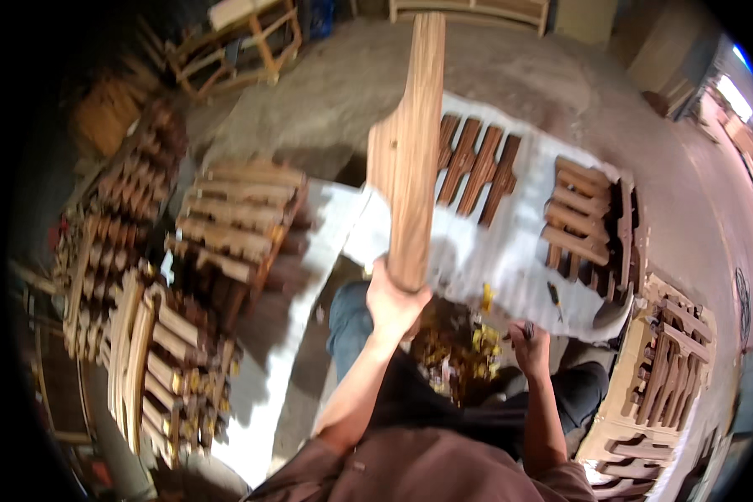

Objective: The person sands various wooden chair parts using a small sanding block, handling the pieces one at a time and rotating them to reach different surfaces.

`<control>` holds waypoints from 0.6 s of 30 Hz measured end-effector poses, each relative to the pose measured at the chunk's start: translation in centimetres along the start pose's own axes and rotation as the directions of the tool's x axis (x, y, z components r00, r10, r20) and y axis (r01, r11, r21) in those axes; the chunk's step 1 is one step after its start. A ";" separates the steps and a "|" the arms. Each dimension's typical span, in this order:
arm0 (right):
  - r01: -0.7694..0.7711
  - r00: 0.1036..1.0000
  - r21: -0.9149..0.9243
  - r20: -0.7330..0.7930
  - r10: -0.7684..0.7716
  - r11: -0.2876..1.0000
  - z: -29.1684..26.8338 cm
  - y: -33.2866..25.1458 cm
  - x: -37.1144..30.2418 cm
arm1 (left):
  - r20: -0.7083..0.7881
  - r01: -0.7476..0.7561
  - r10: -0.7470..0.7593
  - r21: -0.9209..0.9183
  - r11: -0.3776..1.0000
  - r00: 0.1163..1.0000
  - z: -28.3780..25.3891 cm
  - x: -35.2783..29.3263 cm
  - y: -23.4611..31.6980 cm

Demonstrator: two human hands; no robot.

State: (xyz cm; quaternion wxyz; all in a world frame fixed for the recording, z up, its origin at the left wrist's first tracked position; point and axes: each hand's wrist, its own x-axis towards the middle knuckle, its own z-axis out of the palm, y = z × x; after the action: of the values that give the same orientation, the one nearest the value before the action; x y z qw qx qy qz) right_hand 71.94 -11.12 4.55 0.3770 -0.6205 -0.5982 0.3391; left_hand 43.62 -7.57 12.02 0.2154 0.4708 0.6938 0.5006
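My left hand (393, 303) is closed around the lower end of a shaped wooden furniture part (410, 151). The part stands up in front of me, long and light brown with striped grain, a wider middle and a small dark spot on its face. Lower right, my right hand (530, 345) has its fingers curled at the near edge of the white-covered table (485, 259). A small dark thing shows at those fingers, too small to name. Close to that hand lie a dark tool with a yellow-green part (553, 293) and a yellow scrap (487, 296).
Several darker wooden parts (481, 163) lie in a row on the table. Stacked parts (579, 213) sit at its right end, with more on a cardboard-covered surface (636, 393). Large stacks (234, 217) fill the left. Yellow scraps (460, 356) lie heaped below, between my legs.
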 end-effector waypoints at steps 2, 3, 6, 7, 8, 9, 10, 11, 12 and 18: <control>-0.107 0.994 0.206 0.037 0.102 0.973 0.2 -2.5 0.8 | -0.071 -0.084 0.082 -0.020 0.996 0.994 -1.0 1.5 -1.4; -0.142 0.990 0.212 0.020 0.140 0.967 -0.1 -2.3 0.8 | -0.081 -0.127 0.122 -0.054 0.990 0.989 -0.6 2.2 -1.5; -0.071 0.996 -0.067 -0.051 0.068 0.995 -1.5 -1.6 1.2 | -0.106 -0.222 0.211 -0.105 0.969 0.972 1.1 5.7 -1.3; -0.033 0.998 -0.176 -0.063 0.022 0.984 -1.9 -0.4 1.3 | -0.115 -0.249 0.236 -0.106 0.963 0.965 1.5 7.0 -0.9; -0.005 0.997 -0.284 -0.072 -0.016 0.959 -2.4 0.4 1.2 | -0.085 -0.238 0.229 -0.121 0.964 0.970 2.0 8.0 0.4; 0.037 0.994 -0.274 -0.092 -0.065 0.961 -1.9 0.7 0.8 | -0.061 -0.188 0.181 -0.151 0.971 0.982 2.2 8.8 -0.5; 0.079 0.987 -0.266 -0.116 -0.113 0.961 -1.5 0.9 0.4 | -0.092 -0.246 0.237 -0.102 0.964 0.967 2.0 9.4 -1.0; 0.116 0.976 -0.264 -0.146 -0.159 0.957 -1.4 1.0 0.4 | -0.114 -0.302 0.294 -0.058 0.952 0.949 2.0 10.1 -1.6; 0.093 0.984 -0.230 -0.126 -0.124 0.969 -1.5 0.9 0.7 | -0.135 -0.321 0.313 -0.045 0.946 0.940 2.2 10.7 -2.9; 0.065 0.998 -0.126 0.017 -0.063 0.990 -2.4 0.7 -0.1 | -0.078 -0.341 0.336 -0.068 0.938 0.939 3.1 9.5 -8.1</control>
State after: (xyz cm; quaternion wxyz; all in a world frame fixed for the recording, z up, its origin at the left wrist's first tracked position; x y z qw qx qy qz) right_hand 74.37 -11.35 5.06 0.3436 -0.6215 -0.6405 0.2924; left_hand 38.07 1.70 5.18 0.1222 0.5575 0.5885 0.5727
